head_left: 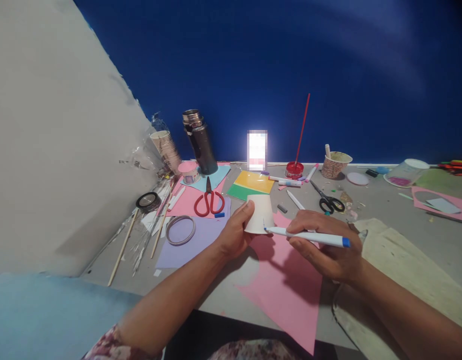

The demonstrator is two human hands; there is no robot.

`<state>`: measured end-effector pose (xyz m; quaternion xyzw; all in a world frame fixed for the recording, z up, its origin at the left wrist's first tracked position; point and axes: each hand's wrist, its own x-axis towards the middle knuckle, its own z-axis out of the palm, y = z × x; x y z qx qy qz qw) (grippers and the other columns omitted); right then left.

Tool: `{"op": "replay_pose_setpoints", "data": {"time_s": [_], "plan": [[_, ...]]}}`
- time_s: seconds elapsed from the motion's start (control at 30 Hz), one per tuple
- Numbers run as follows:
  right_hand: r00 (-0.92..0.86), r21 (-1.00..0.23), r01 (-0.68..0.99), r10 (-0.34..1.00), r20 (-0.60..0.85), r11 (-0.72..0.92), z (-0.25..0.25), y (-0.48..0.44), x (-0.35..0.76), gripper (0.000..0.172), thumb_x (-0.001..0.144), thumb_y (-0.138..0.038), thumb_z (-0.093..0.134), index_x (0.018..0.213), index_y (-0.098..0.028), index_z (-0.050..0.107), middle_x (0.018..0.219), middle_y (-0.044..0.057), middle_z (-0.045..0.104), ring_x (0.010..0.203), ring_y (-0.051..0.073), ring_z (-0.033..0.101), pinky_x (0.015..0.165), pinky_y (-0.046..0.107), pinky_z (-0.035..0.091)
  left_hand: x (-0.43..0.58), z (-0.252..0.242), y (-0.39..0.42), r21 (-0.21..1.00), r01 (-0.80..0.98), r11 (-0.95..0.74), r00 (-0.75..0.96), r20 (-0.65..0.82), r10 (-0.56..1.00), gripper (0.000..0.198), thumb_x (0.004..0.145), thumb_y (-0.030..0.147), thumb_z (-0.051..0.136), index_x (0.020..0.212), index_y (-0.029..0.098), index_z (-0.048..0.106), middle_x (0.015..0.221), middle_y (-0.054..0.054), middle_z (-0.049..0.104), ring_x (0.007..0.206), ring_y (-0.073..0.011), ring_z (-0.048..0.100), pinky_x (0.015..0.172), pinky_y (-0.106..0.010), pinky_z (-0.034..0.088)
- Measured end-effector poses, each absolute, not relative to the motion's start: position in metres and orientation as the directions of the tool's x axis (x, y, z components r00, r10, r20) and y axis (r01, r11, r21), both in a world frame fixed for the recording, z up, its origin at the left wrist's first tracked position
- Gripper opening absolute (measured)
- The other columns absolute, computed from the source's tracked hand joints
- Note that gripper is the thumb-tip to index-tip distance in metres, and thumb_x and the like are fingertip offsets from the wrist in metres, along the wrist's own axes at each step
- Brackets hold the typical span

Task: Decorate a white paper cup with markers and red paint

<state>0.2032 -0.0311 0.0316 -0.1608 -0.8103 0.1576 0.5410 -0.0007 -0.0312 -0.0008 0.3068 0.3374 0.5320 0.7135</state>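
Our left hand (pixel 236 225) grips the white cup (pixel 260 212), likely to steady it | our right hand (pixel 324 245) pinches the blue-ended marker (pixel 313 237), tip near the rim

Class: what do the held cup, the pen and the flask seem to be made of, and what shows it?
Cup: probably paper, matt white; no gloss shows.
Pen: likely plastic, smooth; even white, moulded-looking shape.
Flask: seemingly metal, dark-coated; silvery shine at its top.

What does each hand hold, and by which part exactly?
The left hand holds the white cup by its side; the right hand holds the marker by its barrel, towards the writing tip.
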Motion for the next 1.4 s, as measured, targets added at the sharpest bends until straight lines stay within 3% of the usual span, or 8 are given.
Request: {"op": "replay_pose_setpoints", "data": {"time_s": [0.67, 0.9, 1.13, 1.4], "plan": [[-0.286, -0.410, 0.116, 0.426, 0.858, 0.905, 0.0327, -0.0317, 0.2004, 0.016, 0.089, -0.009, 0.069, 0.099, -0.022, 0.073, 0.076, 0.004, 0.077, 0.065, 0.020, 0.073, 0.061, 0.030, 0.059, 0.0006, -0.0058, -0.0315, 0.779, -0.581, 0.236, 0.237, -0.116, 0.965, 0.046, 0.087, 0.054, 0.077, 0.104, 0.012, 0.071, 0.086, -0.008, 0.073, 0.074, -0.0217, 0.070, 0.068, -0.033, 0.060], [-0.280, -0.397, 0.174, 0.431, 0.858, 0.901, 0.0300, -0.0305, 0.2034, 0.016, 0.090, -0.009, 0.069, 0.098, -0.022, 0.073, 0.079, 0.005, 0.078, 0.067, 0.020, 0.073, 0.061, 0.031, 0.058, 0.0015, -0.0039, -0.0332, 0.780, -0.578, 0.242, 0.265, -0.102, 0.959, 0.053, 0.085, 0.056, 0.079, 0.114, 0.012, 0.072, 0.101, -0.013, 0.076, 0.085, -0.0259, 0.074, 0.080, -0.040, 0.062], [-0.282, -0.384, 0.140, 0.408, 0.868, 0.913, 0.0304, -0.0312, 0.2029, 0.016, 0.089, -0.009, 0.069, 0.100, -0.021, 0.073, 0.076, 0.004, 0.076, 0.067, 0.020, 0.073, 0.062, 0.031, 0.060, 0.0023, -0.0048, -0.0327, 0.767, -0.604, 0.217, 0.201, -0.118, 0.973, 0.041, 0.087, 0.049, 0.079, 0.108, 0.014, 0.074, 0.095, -0.009, 0.076, 0.085, -0.0230, 0.073, 0.079, -0.036, 0.061], [-0.292, -0.367, 0.162, 0.399, 0.869, 0.916, 0.0277, -0.0299, 0.2033, 0.017, 0.090, -0.008, 0.069, 0.101, -0.020, 0.071, 0.080, 0.005, 0.077, 0.070, 0.019, 0.074, 0.065, 0.030, 0.059, 0.0013, -0.0061, -0.0329, 0.759, -0.616, 0.211, 0.208, -0.102, 0.973, 0.042, 0.084, 0.048, 0.084, 0.105, 0.013, 0.075, 0.093, -0.007, 0.075, 0.083, -0.0199, 0.071, 0.075, -0.030, 0.058]]}}
